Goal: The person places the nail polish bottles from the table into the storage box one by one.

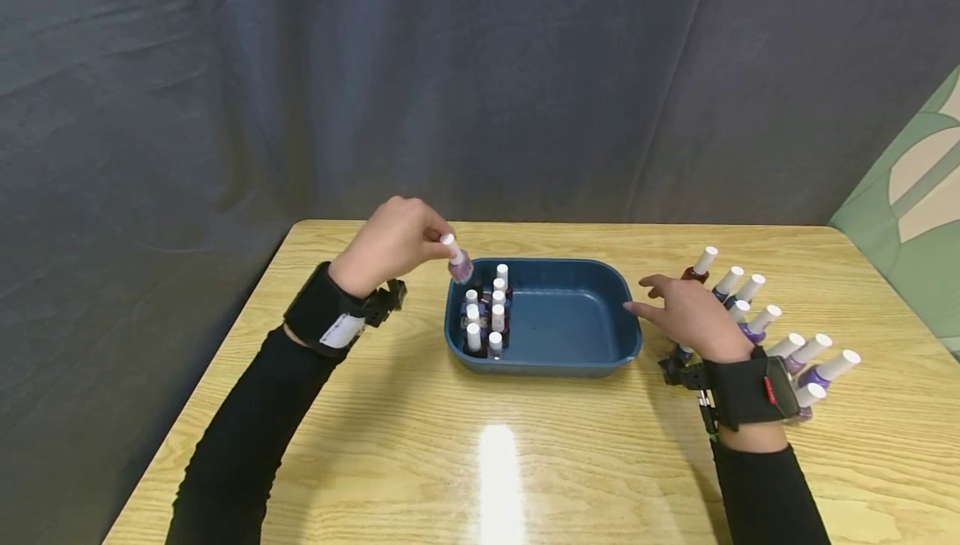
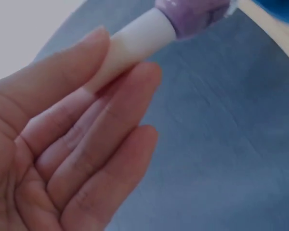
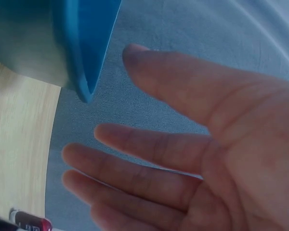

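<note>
My left hand pinches the white cap of a nail polish bottle, pale purple and glittery, above the left back corner of a blue plastic bin. In the left wrist view, thumb and fingers hold the cap of that bottle. Several nail polish bottles with white caps stand in rows along the bin's left side. Just off the bin's right rim, my right hand is held with fingers extended and nothing in them. The right wrist view shows its thumb and fingers spread apart beside the bin.
Right of the bin, several more nail polish bottles stand on the wooden table, partly behind the right hand and wrist strap. A dark grey curtain hangs behind the table. A green leaf-patterned surface is at far right.
</note>
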A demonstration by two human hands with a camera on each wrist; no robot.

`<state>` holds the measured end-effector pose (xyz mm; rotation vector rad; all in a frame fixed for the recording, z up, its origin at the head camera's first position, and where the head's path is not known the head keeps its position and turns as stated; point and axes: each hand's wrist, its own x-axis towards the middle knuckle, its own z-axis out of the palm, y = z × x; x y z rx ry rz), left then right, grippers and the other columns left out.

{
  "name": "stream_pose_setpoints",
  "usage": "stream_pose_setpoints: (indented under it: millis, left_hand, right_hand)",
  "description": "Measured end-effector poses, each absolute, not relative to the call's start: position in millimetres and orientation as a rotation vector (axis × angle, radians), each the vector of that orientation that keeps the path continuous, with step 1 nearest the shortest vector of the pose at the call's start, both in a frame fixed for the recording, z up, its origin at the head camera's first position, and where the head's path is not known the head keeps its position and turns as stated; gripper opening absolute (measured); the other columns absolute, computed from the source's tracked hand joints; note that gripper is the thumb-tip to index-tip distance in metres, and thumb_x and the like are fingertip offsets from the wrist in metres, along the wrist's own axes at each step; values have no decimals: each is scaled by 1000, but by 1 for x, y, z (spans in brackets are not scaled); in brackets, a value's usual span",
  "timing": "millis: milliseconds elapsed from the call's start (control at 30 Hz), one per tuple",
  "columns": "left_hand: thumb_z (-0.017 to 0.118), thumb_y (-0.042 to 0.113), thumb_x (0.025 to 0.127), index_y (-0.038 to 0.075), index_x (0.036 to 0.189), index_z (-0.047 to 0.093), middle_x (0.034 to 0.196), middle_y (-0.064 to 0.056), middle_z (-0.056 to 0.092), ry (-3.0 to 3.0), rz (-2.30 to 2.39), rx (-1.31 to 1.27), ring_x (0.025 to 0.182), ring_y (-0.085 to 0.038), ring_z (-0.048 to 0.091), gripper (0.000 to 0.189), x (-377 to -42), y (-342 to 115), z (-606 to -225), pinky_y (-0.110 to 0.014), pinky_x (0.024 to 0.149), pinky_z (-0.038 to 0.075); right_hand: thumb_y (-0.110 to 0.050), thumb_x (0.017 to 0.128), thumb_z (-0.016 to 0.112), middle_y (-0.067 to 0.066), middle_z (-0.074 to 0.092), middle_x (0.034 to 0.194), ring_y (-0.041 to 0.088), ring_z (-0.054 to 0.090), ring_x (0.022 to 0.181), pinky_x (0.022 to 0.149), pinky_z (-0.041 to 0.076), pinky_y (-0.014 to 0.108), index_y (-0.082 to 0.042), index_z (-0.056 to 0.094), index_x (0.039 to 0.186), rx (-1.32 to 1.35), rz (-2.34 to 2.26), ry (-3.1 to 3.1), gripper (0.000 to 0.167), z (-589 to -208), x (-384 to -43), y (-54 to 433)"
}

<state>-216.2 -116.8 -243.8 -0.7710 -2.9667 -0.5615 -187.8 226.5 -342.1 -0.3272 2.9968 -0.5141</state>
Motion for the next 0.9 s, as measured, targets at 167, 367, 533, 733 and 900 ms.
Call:
stream_pose_setpoints:
  millis: [167,367,533,733,900]
  left_hand:
    - [67,20,84,12,77,71,58,4,48,-2910,-598,-1032,53,-11,34,10,-212,-95,-245,-24,54,25]
    - [68,21,82,11,68,62,59,3,23,-2829,-625,-1231,54,-12,25,18,-209,-77,-251,-24,58,23]
    - [68,19,83,13,74,66,61,4,41,-2818,-603,-1341,59,-10,35,11,-206,-66,-259,-23,61,29]
    - [65,12,85,11,76,67,65,4,47,-2816,-507,-1475,62,-10,37,9,-205,-58,-274,-22,63,29]
    - [64,8,85,12,84,71,78,2,65,-2876,-461,-1505,65,-9,47,8,-203,-54,-284,-21,66,38]
  right_hand:
    - [-29,88,59,32,58,111,22,62,65,62,49,38,10,51,122,-334,-531,2996,52,-341,-187,227]
    - [-29,88,58,32,58,111,19,61,62,59,48,36,10,51,122,-334,-539,2995,52,-341,-186,227]
    - [-29,88,58,33,58,111,20,62,63,59,48,36,10,50,123,-330,-535,2993,53,-341,-187,227]
    - [-29,88,58,33,58,111,25,63,68,62,49,38,10,50,123,-327,-534,2994,53,-341,-187,226]
    - [-29,88,58,33,58,111,23,63,67,61,49,38,10,50,122,-328,-528,2993,52,-340,-187,226]
